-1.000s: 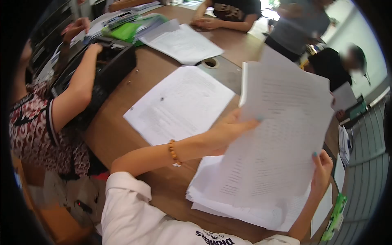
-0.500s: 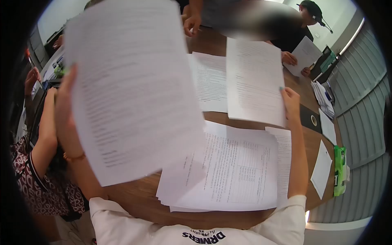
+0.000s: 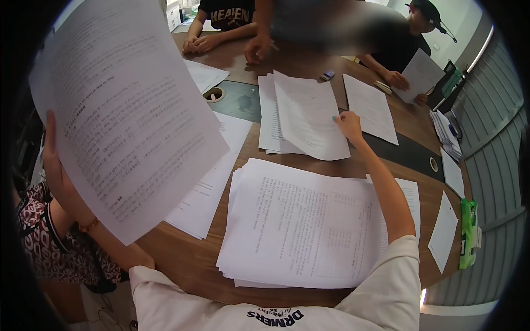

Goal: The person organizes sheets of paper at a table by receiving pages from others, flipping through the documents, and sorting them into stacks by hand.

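Note:
On the left, my left hand (image 3: 57, 165) grips the edge of raised printed sheets (image 3: 132, 116), tilted up in front of me. My right hand (image 3: 350, 124) is farther out over the table. Its fingers pinch the right edge of a printed sheet (image 3: 309, 116), which curves over a small paper pile (image 3: 269, 121). Nearest my body lies a thick stack of printed pages (image 3: 298, 226), with my right forearm crossing its right side. More sheets (image 3: 210, 198) lie partly hidden below the raised ones. Another printed sheet (image 3: 370, 105) rests right of my right hand.
Tape rolls (image 3: 215, 95) lie on dark table strips. A green packet (image 3: 468, 234) and loose paper (image 3: 443, 231) are at the right edge. Across the table, a person in a cap (image 3: 424, 16) holds paper (image 3: 422, 74); other people's hands (image 3: 201, 44) rest near the far edge.
My left hand has moved left with its sheets, uncovering papers and a tape roll. My right hand has shifted left, and the sheet in it now lies over the small pile.

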A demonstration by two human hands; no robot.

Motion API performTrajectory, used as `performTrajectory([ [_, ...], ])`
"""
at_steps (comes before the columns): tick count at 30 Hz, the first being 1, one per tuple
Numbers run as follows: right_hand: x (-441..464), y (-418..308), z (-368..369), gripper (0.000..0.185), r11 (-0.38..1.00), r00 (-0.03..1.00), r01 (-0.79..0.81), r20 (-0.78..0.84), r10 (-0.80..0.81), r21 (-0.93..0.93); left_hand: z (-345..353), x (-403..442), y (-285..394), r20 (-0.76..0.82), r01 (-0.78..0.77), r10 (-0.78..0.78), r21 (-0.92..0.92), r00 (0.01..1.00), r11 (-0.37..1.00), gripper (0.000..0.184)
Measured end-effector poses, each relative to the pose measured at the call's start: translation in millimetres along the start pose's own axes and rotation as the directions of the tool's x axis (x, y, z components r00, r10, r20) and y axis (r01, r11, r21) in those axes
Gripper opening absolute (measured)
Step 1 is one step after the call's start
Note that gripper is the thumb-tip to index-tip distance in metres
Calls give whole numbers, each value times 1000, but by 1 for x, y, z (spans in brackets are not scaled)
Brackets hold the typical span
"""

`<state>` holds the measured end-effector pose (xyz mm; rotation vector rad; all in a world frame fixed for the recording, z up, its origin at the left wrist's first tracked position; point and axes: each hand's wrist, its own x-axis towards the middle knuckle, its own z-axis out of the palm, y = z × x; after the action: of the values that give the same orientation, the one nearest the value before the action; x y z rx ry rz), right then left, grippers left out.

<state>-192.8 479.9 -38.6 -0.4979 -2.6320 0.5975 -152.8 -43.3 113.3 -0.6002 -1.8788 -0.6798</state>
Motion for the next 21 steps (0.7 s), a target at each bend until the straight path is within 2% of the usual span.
performTrajectory([
  [1,-1,-2,3,22,1000,1000,-2,-17,2,31,-4,4,1,0,0,0,4,1000,1000,56],
  [2,-1,-3,5,21,998,999,-3,-34,5,62,-11,11,3,146,396,-372,-445,917,803,54],
  [3,-1,-4,8,21,998,999,-3,-31,5,64,-13,12,0,293,550,-482,-606,826,574,53],
  [4,0,-4,9,22,1000,999,19,-46,-18,19,-15,13,-3,428,660,-571,-694,700,288,51],
  [7,2,-7,9,22,1000,999,7,-33,-8,-29,-20,12,-11,385,626,-631,-750,674,211,45],
  [8,2,-9,9,22,999,1000,-23,-7,23,-37,-21,12,-5,393,593,-633,-794,667,132,42],
  [10,4,-11,9,22,996,1000,-26,14,27,-80,-23,12,-4,397,551,-634,-833,664,57,38],
  [12,-2,-20,4,23,992,999,-29,37,34,-125,-24,11,-12,317,541,-660,-825,681,162,39],
  [13,-8,-28,-2,24,962,1000,-16,16,21,-272,-24,11,-15,290,538,-667,-819,686,198,39],
  [14,-13,-37,-8,25,911,1000,-7,-3,7,-412,-22,13,-19,395,549,-641,-835,658,49,40],
  [15,-15,-39,-12,25,913,1000,-5,-1,5,-409,-21,14,-22,494,554,-598,-827,630,-100,41],
  [16,-15,-42,-16,28,853,995,72,-27,-100,-517,-21,13,-24,491,553,-601,-828,631,-94,41],
  [17,-16,-48,-21,32,773,977,138,-42,-208,-619,-21,12,-26,533,557,-524,-820,664,-128,42],
  [18,-12,-56,-27,32,776,975,143,-45,-216,-615,-20,11,-27,566,561,-443,-813,695,-159,43],
  [19,-6,-66,-34,38,973,982,147,147,-121,-180,-16,7,-28,557,555,-447,-818,700,-151,43],
  [20,-3,-79,-43,44,961,924,18,363,-122,278,-10,2,-29,419,518,-509,-853,752,65,43],
  [21,-11,-101,-53,51,868,873,-8,427,-237,496,-7,0,-28,337,489,-523,-853,783,183,42],
])
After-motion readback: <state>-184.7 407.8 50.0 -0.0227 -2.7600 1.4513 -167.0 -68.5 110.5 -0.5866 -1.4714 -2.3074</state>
